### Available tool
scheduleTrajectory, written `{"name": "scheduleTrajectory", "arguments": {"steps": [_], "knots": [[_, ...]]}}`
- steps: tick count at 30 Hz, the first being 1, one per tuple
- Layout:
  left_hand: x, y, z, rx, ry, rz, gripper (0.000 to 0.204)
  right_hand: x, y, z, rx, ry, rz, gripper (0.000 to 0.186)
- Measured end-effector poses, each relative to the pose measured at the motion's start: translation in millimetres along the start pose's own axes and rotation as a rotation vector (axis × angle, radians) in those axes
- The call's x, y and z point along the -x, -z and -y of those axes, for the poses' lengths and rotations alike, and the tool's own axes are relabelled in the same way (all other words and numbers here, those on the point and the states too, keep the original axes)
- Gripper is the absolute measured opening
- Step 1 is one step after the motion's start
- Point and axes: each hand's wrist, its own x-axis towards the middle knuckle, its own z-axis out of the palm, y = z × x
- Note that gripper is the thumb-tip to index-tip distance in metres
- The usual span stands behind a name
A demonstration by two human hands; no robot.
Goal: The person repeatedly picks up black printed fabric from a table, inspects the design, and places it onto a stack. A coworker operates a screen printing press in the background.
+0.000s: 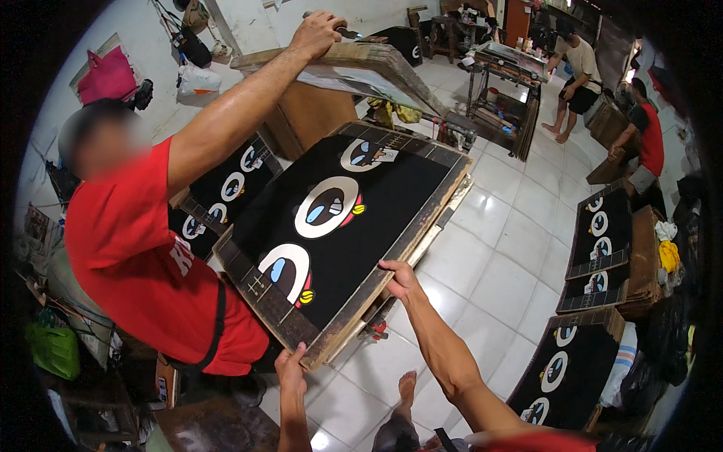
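Left hand point(291, 371) held the near corner of the wooden printing board point(292, 329): thumb on top, fingers hidden below, forearm almost straight up from the lower edge. Right hand point(404, 282) gripped the right edge farther along, thumb side over the rim, forearm slanting in from lower right. Board lay tilted in view below the raised screen frame point(346, 54), bearing a black fabric panel point(339, 265) with three eye motifs. Co-worker point(143, 248) in red stood at left, one arm lifted to the frame.
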Motion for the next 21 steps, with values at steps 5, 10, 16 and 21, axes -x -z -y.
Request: {"name": "scheduleTrajectory", "arguments": {"steps": [5, 10, 16, 21], "knots": [[-3, 37, 20, -0.344, -0.168, -0.346, 0.039, 72, 32, 23, 0.049, 0.167, 0.105, 0.021], [-10, 44, -6, -0.044, -0.425, -0.448, 0.053, 210, 54, 37, 0.076, 0.277, 0.014, 0.024], [-107, 21, -121, -0.040, -0.655, -0.032, 0.045, 306, 1, -44, 0.121, 0.528, -0.150, 0.029], [-80, -64, -187, -0.185, -0.942, 0.224, 0.042, 389, 30, -88, 0.161, 0.736, -0.185, 0.036]]}}
